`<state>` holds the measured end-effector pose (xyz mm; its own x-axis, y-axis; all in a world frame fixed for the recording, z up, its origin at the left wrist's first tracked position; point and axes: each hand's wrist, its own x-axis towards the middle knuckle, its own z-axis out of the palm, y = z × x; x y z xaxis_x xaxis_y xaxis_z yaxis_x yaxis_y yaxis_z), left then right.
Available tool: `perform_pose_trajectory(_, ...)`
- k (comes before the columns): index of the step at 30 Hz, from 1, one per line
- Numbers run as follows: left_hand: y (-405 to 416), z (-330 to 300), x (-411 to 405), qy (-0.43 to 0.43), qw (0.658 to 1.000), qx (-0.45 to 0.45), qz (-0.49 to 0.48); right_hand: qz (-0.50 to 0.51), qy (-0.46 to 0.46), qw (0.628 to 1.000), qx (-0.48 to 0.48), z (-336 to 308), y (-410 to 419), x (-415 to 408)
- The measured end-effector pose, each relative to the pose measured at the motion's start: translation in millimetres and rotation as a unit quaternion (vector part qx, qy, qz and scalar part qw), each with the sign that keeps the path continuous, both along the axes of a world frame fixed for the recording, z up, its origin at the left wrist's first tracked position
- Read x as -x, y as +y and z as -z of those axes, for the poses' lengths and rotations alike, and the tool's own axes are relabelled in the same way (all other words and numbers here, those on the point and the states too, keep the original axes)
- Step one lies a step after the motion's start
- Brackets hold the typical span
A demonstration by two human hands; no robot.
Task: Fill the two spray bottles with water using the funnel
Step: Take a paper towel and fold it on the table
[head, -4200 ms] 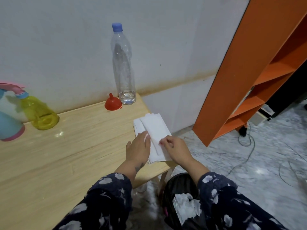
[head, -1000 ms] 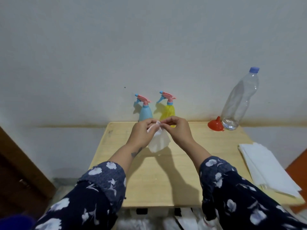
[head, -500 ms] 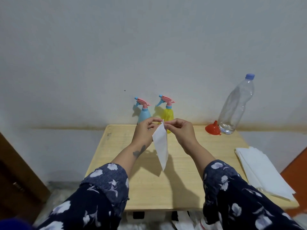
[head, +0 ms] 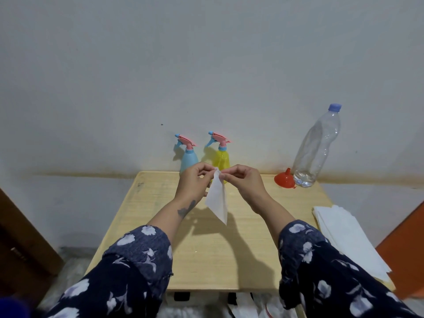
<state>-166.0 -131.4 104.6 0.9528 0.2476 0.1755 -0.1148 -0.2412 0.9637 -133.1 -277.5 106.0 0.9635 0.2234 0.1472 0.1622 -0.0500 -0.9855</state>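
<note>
Against wall, capped spray bottles (head: 205, 154) stand upright, nozzles pointing left.

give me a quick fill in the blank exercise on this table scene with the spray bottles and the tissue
1. Both hands, the left hand and the right hand, pinch the top of a white ____ above the table.
2. The funnel beside the water bottle is ____ in colour.
3. The blue spray bottle stands to the left of the ____ spray bottle.
4. The water bottle's cap is ____ in colour.

Missing words: tissue; red; yellow; blue
</note>
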Motion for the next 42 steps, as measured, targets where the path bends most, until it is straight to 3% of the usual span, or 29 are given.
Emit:
perform_pose_trajectory(13,-4,12,-6,-0.008,0.993,-0.073,-0.093,0.068,-0.003,0.998,0.016,10,-23,-18)
perform_pose_trajectory(17,3,16,-4,0.007,0.989,-0.099,-0.106,0.094,-0.055,0.991,0.079,5,-21,-19)
perform_pose_trajectory(23,25,19,-4,0.005,0.981,-0.134,-0.138,0.087,-0.034,0.986,0.135,6,-8,-21)
perform_pose_trajectory(30,67,49,-16,0.049,0.971,-0.223,-0.069,-0.013,-0.057,0.954,0.293,40,10,-35)
perform_pose_trajectory(35,98,85,-34,0.132,0.943,-0.306,0.006,-0.071,-0.032,0.924,0.376,77,29,-56)
perform_pose_trajectory(42,122,132,-81,0.207,0.854,-0.474,0.065,-0.069,-0.025,0.897,0.435,139,56,-95)
